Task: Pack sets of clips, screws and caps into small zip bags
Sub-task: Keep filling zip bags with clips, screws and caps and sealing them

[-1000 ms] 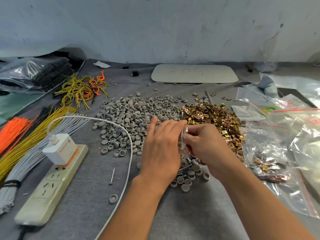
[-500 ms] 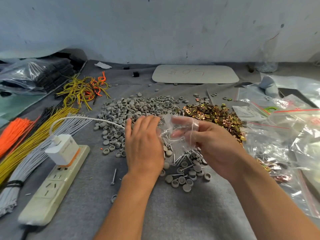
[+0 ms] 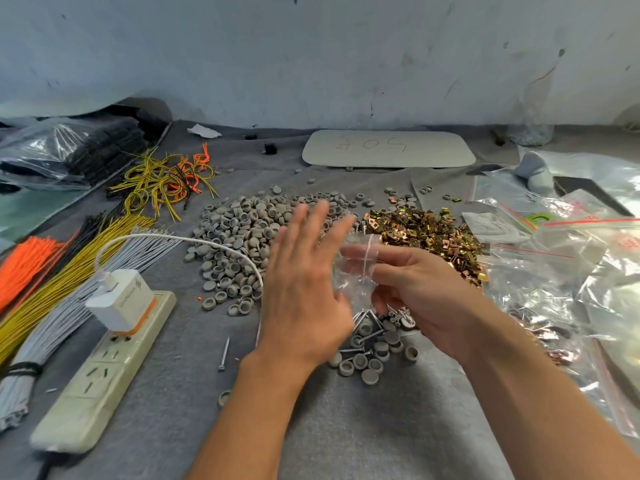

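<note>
Soft, even, cool light leaves only faint shadows beneath the forearms on the grey worktop (image 3: pixel 346 427). Glare streaks the plastic bags (image 3: pixel 588 271) along its right edge and glints on the small zip bag (image 3: pixel 355 280). The left hand (image 3: pixel 304 289) has blurred fingertips. Wide-angle distortion bows the worktop's far edge, and the power strip (image 3: pixel 100 375) near the left edge looks soft.

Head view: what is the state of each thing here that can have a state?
left hand, open, fingers spread, holding nothing.
right hand, pinching the small zip bag.
small zip bag, held up; mouth unclear.
charger, plugged into the power strip.
grey wires, bundled with a black tie.
</note>
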The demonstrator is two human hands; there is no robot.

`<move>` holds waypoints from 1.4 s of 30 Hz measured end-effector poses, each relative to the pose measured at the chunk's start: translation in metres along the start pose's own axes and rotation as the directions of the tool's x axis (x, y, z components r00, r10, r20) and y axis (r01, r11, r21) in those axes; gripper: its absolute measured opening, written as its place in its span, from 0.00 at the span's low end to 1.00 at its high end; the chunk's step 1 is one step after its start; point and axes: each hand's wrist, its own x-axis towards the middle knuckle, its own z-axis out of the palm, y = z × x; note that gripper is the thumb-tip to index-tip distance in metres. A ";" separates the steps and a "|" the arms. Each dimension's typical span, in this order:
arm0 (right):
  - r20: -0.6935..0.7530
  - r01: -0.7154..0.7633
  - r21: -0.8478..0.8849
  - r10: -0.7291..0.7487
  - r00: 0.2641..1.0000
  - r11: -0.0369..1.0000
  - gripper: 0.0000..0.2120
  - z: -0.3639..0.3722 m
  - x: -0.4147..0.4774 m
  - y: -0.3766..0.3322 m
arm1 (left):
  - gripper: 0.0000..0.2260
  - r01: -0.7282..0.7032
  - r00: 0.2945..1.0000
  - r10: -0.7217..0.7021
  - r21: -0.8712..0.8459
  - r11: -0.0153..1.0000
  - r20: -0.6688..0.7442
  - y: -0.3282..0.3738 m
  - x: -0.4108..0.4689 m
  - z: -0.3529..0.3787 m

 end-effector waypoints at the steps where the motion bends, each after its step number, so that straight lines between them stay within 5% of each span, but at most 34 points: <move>1: 0.004 0.022 -0.024 -0.022 1.000 0.999 0.17 0.002 0.000 0.000 | 0.42 -0.050 0.998 0.050 -0.007 0.999 0.042 0.005 -0.001 0.003; 10: -0.166 0.068 0.198 -0.035 0.986 0.978 0.20 0.004 0.007 0.011 | 0.41 -0.161 0.985 0.167 -0.116 0.980 0.049 0.018 -0.003 0.008; 14: -0.076 0.059 0.376 -0.033 0.997 0.925 0.16 0.008 0.007 0.012 | 0.43 -0.160 0.984 0.169 -0.149 0.976 0.049 0.016 0.000 0.004; 18: -0.136 0.117 0.246 -0.085 0.987 0.962 0.24 0.011 0.010 0.013 | 0.47 -0.127 0.989 0.136 -0.124 0.984 0.064 0.015 0.000 0.005; 24: -0.165 0.119 0.196 -0.087 0.982 0.973 0.18 0.017 0.011 0.014 | 0.48 -0.043 0.990 0.056 -0.102 0.994 0.129 0.008 0.000 0.014; 28: -0.132 0.055 0.269 -0.020 0.991 0.962 0.17 0.017 0.010 0.012 | 0.36 -0.066 0.995 0.073 -0.103 0.992 0.062 0.008 0.000 0.020; 32: -0.154 0.062 0.045 -0.055 0.987 0.997 0.05 0.014 0.006 0.010 | 0.29 -0.124 0.992 0.128 -0.120 0.985 0.022 0.008 -0.002 0.021; 37: -0.023 -0.021 -0.234 0.017 1.000 0.972 0.13 0.009 0.001 0.002 | 0.33 -0.154 0.987 0.159 -0.162 0.975 0.019 0.014 -0.005 0.018; 42: 0.084 -0.083 -0.234 0.105 0.991 0.969 0.10 0.002 -0.009 -0.003 | 0.36 -0.170 0.984 0.176 -0.181 0.969 0.019 0.020 -0.006 0.017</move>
